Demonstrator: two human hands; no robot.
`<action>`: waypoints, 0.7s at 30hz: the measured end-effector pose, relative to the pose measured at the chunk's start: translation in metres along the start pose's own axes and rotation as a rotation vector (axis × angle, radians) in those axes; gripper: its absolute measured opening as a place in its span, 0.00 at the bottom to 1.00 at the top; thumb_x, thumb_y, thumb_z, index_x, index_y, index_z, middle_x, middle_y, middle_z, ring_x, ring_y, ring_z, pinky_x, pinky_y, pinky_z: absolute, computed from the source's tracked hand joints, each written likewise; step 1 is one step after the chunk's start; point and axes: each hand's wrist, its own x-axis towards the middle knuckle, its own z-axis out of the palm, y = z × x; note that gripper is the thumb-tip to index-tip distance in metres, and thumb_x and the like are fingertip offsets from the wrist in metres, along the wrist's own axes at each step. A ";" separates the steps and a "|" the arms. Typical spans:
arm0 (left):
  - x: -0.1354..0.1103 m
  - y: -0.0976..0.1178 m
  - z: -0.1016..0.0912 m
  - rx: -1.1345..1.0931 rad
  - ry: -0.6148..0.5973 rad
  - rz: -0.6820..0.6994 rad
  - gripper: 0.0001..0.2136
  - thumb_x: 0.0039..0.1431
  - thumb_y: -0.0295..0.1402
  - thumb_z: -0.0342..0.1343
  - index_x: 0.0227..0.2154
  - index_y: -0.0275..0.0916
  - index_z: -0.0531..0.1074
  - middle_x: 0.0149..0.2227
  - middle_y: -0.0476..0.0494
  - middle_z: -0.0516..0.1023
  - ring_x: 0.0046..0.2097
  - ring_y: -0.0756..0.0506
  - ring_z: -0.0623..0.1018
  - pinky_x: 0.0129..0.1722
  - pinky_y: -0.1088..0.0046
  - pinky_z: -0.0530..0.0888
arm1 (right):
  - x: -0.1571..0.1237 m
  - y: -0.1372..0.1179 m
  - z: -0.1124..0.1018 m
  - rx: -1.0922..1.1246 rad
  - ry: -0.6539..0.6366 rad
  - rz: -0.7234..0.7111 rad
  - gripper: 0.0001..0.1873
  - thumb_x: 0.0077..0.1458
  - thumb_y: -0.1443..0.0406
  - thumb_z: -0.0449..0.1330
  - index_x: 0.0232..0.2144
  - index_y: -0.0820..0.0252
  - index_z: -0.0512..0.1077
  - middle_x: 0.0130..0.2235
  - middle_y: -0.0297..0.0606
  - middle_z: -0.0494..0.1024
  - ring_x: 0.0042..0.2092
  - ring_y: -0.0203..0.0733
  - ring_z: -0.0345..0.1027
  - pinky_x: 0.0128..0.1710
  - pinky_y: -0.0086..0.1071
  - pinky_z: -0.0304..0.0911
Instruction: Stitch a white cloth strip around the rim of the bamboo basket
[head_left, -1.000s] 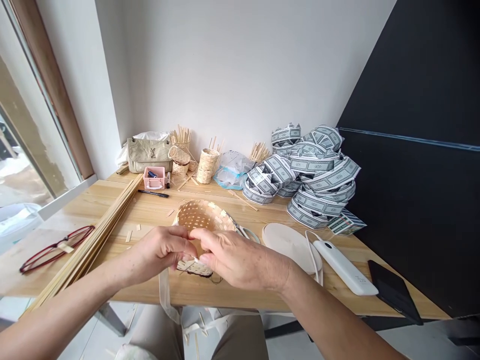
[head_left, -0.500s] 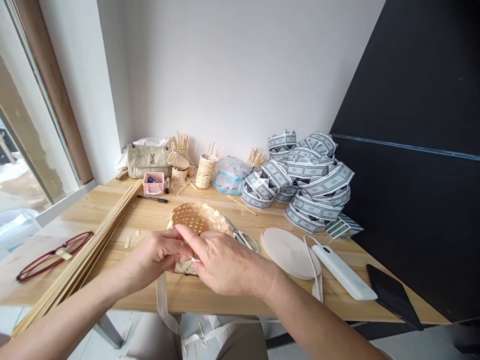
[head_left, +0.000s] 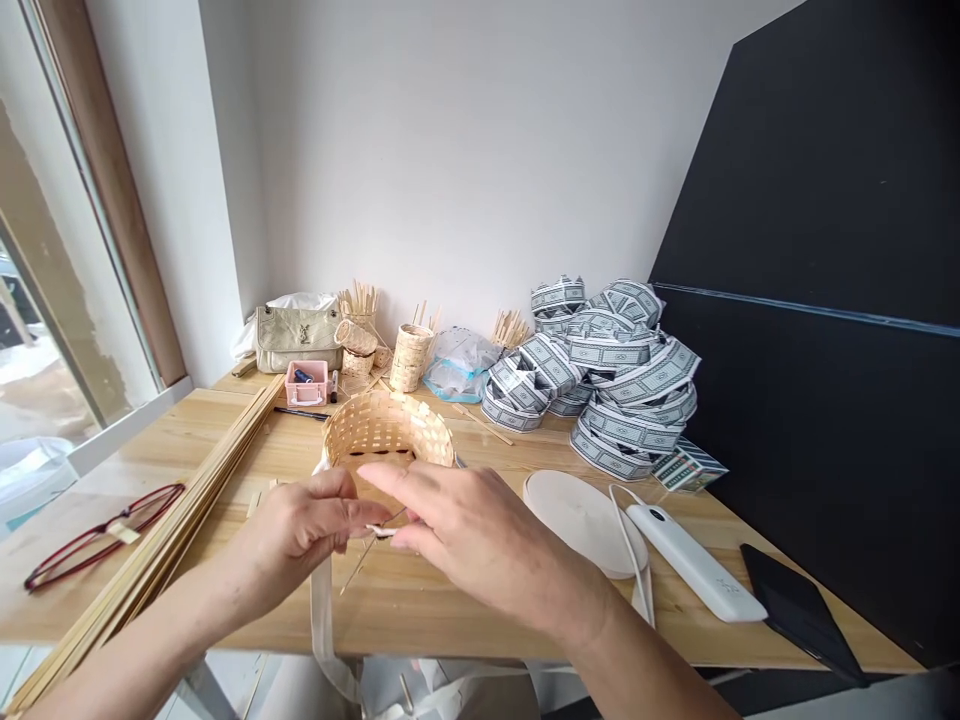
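Note:
A small woven bamboo basket (head_left: 388, 430) is tipped up on the wooden table (head_left: 465, 600), with its near rim hidden behind both hands. My left hand (head_left: 304, 525) pinches the near rim together with a white ribbon (head_left: 324, 620) that hangs over the table edge. My right hand (head_left: 469, 535) pinches the ribbon's end close to my left fingertips. A thin bamboo sliver (head_left: 360, 560) slants down between the hands.
Long bamboo strips (head_left: 187, 495) and red glasses (head_left: 97, 535) lie on the left. A round wooden disc (head_left: 581, 515), a white power bank (head_left: 694, 562) and a black phone (head_left: 799, 610) lie on the right. Patterned rolls (head_left: 607, 375), small baskets, a pink box and a beige bag stand at the back.
The basket has been tipped up from lying nearly flat, so it stands higher behind the hands. Both hands rose slightly and drew the ribbon end out.

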 end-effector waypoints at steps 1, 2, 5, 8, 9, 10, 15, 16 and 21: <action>0.000 0.002 0.000 0.016 0.015 0.008 0.14 0.62 0.29 0.44 0.44 0.44 0.73 0.31 0.46 0.70 0.27 0.54 0.71 0.24 0.83 0.69 | -0.001 -0.001 0.000 0.045 0.024 0.001 0.22 0.54 0.72 0.59 0.51 0.54 0.63 0.41 0.33 0.74 0.40 0.36 0.68 0.36 0.26 0.59; 0.001 0.003 0.000 0.034 0.027 0.016 0.14 0.62 0.30 0.44 0.44 0.44 0.74 0.29 0.47 0.69 0.26 0.54 0.71 0.24 0.83 0.69 | -0.002 -0.002 -0.001 0.092 0.047 0.003 0.22 0.54 0.74 0.58 0.50 0.54 0.64 0.40 0.33 0.75 0.40 0.35 0.67 0.37 0.26 0.59; 0.002 0.005 0.001 0.084 0.038 0.018 0.13 0.62 0.30 0.45 0.42 0.44 0.74 0.26 0.49 0.67 0.26 0.54 0.70 0.24 0.83 0.68 | -0.008 -0.003 -0.001 0.285 0.143 0.080 0.22 0.51 0.78 0.57 0.46 0.54 0.69 0.34 0.30 0.73 0.33 0.32 0.65 0.33 0.24 0.58; 0.002 0.003 -0.002 0.104 0.065 0.004 0.13 0.61 0.28 0.45 0.42 0.43 0.74 0.26 0.50 0.66 0.25 0.54 0.70 0.24 0.83 0.68 | -0.019 -0.001 0.005 0.628 0.169 0.254 0.21 0.47 0.77 0.57 0.42 0.53 0.71 0.28 0.26 0.67 0.26 0.28 0.58 0.26 0.21 0.55; 0.002 0.002 -0.003 0.105 0.095 0.006 0.13 0.61 0.28 0.45 0.42 0.43 0.74 0.26 0.50 0.66 0.25 0.54 0.70 0.24 0.83 0.68 | -0.024 0.000 0.010 0.757 0.143 0.308 0.21 0.47 0.76 0.58 0.42 0.53 0.71 0.27 0.26 0.66 0.25 0.27 0.56 0.25 0.21 0.54; 0.001 0.000 -0.005 0.106 0.133 0.005 0.13 0.60 0.26 0.46 0.42 0.44 0.74 0.26 0.50 0.67 0.25 0.55 0.70 0.25 0.83 0.68 | -0.030 0.002 0.016 0.873 0.111 0.360 0.20 0.47 0.75 0.58 0.43 0.53 0.71 0.27 0.26 0.64 0.25 0.27 0.55 0.24 0.20 0.53; -0.002 -0.005 -0.015 0.030 0.306 -0.079 0.15 0.58 0.24 0.47 0.41 0.47 0.75 0.27 0.50 0.68 0.25 0.55 0.71 0.25 0.83 0.70 | -0.055 0.021 0.068 1.240 0.080 0.544 0.22 0.44 0.58 0.64 0.41 0.61 0.67 0.25 0.27 0.62 0.21 0.26 0.53 0.19 0.20 0.51; -0.002 -0.006 -0.016 0.001 0.324 -0.096 0.15 0.57 0.24 0.48 0.41 0.47 0.75 0.27 0.50 0.68 0.25 0.54 0.72 0.25 0.82 0.70 | -0.059 0.026 0.080 1.292 0.066 0.536 0.25 0.43 0.53 0.64 0.39 0.62 0.66 0.23 0.26 0.61 0.19 0.25 0.52 0.17 0.20 0.48; 0.001 -0.005 -0.026 -0.066 0.463 -0.155 0.11 0.56 0.29 0.51 0.38 0.48 0.77 0.25 0.50 0.68 0.23 0.53 0.72 0.22 0.81 0.70 | -0.070 0.046 0.122 1.480 0.060 0.615 0.31 0.36 0.45 0.66 0.33 0.62 0.64 0.19 0.23 0.61 0.16 0.23 0.49 0.15 0.20 0.40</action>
